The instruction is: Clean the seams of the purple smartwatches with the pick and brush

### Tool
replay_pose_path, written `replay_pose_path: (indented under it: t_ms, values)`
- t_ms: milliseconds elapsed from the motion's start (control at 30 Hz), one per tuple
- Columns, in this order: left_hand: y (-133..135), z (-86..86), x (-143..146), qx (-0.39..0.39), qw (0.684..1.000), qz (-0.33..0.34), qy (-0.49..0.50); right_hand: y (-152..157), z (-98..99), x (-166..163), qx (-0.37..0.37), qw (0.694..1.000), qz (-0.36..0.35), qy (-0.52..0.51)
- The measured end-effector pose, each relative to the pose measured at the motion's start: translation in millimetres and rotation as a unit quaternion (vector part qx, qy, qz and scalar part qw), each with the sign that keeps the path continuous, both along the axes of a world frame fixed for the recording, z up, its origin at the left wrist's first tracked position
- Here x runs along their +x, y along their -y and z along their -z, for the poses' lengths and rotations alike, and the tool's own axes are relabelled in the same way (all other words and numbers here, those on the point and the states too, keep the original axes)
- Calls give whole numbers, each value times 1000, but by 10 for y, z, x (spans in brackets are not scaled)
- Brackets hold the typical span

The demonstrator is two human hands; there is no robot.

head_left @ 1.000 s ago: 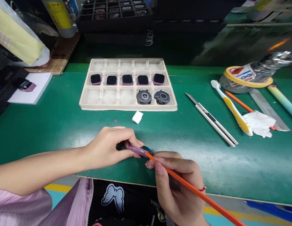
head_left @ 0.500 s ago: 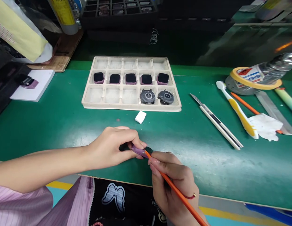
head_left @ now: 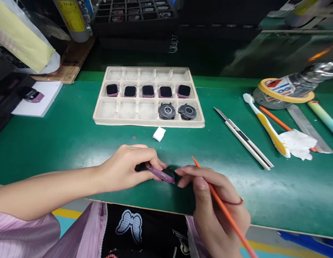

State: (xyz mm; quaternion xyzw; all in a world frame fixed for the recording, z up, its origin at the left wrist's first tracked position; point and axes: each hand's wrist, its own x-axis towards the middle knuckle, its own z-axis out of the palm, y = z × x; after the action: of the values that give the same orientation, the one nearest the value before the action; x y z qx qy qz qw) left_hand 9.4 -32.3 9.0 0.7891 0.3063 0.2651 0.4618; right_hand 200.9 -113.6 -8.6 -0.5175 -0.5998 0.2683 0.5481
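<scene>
My left hand (head_left: 127,168) pinches a small purple watch case (head_left: 161,175) on its edge, low over the green table near the front edge. My right hand (head_left: 212,200) holds a thin orange stick (head_left: 220,204) like a pencil, its tip raised and pointing away from the case, while the fingertips reach toward the case's right end. Behind them lies a beige compartment tray (head_left: 123,121) with several purple, black-faced cases in the middle row and two round grey parts (head_left: 176,111) in the near row.
A small white square (head_left: 159,134) lies just in front of the tray. At right lie a utility knife (head_left: 243,138), a yellow toothbrush (head_left: 265,123), another orange stick, a white wipe (head_left: 298,143), a tape roll (head_left: 286,94) and a metal ruler. A purple case (head_left: 32,96) sits on white paper, far left.
The orange stick's tip has lifted off the purple case and swung up and to the right. My right fingertips now reach to the case; my left hand has kept its hold.
</scene>
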Motion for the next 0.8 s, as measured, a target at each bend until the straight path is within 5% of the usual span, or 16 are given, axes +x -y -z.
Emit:
replay_pose_path:
  t_ms: [167, 467, 633, 733, 800]
  values:
    - [-11, 11, -14, 19, 1000, 15, -2, -90, -29, -16, -58, 993, -42, 93]
    - [-18, -6, 1, 5, 1000, 1, -13, -123, -38, -43, -98, 990, -91, 54]
    - [-45, -32, -17, -83, 996, -2, 20, -111, -36, 107, -87, 992, -82, 51]
    - [-45, -62, -22, -185, 980, -14, 77, -235, -28, 377, -21, 984, -14, 176]
    - [-42, -80, -20, -266, 955, -19, 128, -380, -20, 615, 53, 952, 31, 300]
